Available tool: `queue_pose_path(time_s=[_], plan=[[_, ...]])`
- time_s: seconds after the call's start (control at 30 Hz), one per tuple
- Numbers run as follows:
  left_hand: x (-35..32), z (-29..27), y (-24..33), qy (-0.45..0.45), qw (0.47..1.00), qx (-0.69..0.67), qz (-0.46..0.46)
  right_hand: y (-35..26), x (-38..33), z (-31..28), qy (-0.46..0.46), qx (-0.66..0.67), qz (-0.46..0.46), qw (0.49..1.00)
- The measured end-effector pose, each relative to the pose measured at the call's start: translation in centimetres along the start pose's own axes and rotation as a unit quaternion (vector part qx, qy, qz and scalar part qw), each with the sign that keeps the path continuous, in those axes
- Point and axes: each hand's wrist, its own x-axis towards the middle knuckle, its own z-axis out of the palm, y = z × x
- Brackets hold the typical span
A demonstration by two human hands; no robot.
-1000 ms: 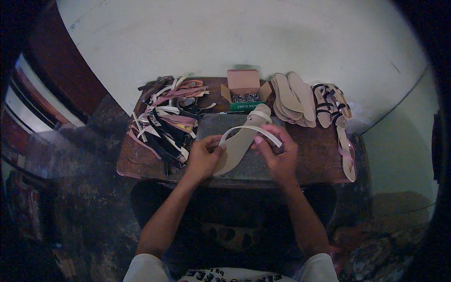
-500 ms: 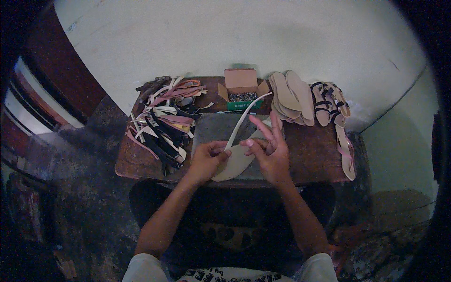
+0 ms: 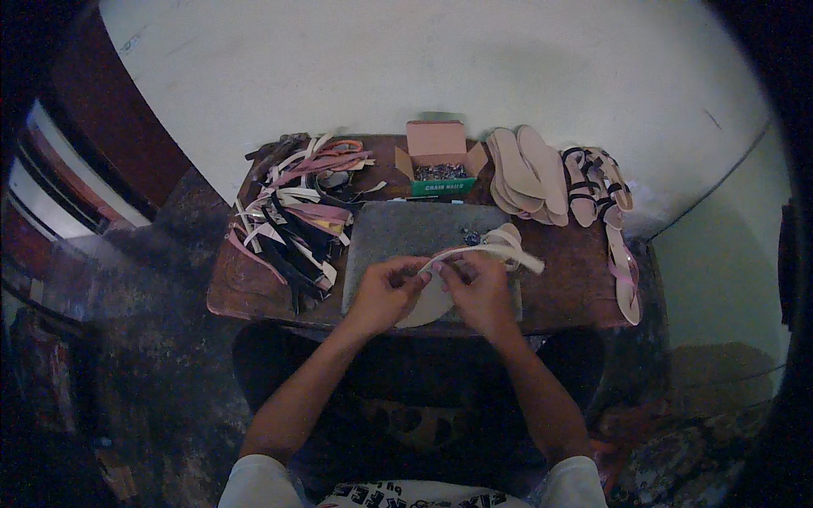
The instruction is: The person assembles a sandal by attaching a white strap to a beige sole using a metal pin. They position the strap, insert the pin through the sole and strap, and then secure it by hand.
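Note:
A cream-white strap is pinched between the fingertips of both hands and arches rightward over my right hand, its loose end at the right. My left hand is closed on the strap's near part. Right beside it, my right hand grips the same strap with thumb and fingers. Under the hands a beige sandal sole lies on a grey slab; the fingers and strap cover its middle. A small heap of shiny metal bits sits on the slab by the sole's far end.
An opened green cardboard box of small metal nails stands behind the slab. Mixed straps pile up at the left of the wooden table. Stacked beige soles, black-strapped sandals and a pink-strapped sandal lie at the right.
The strap, upright before, now bends over to the right. My right hand's raised fingers have come down and closed on the strap next to my left hand, uncovering the metal bits.

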Motion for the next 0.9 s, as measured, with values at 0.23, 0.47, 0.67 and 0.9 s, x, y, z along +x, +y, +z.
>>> queue_pose_path(time_s=[0.23, 0.47, 0.67, 0.9], plan=[[-0.2, 0.7, 1.0, 0.011, 0.998, -0.06, 0.015, 0.4, 0.5, 0.0, 0.014, 0.112, -0.026, 0.993], [-0.2, 0.8, 0.7, 0.02, 0.999, -0.021, 0.027, 0.0, 0.6, -0.4, -0.004, 0.103, -0.026, 0.994], [-0.3, 1.3, 0.9, 0.035, 0.999, -0.036, 0.018, 0.5, 0.7, -0.6, 0.023, 0.011, -0.081, 0.996], [-0.4, 1.3, 0.8, 0.055, 0.998, 0.024, 0.013, 0.8, 0.9, -0.9, 0.014, -0.008, -0.091, 0.996]])
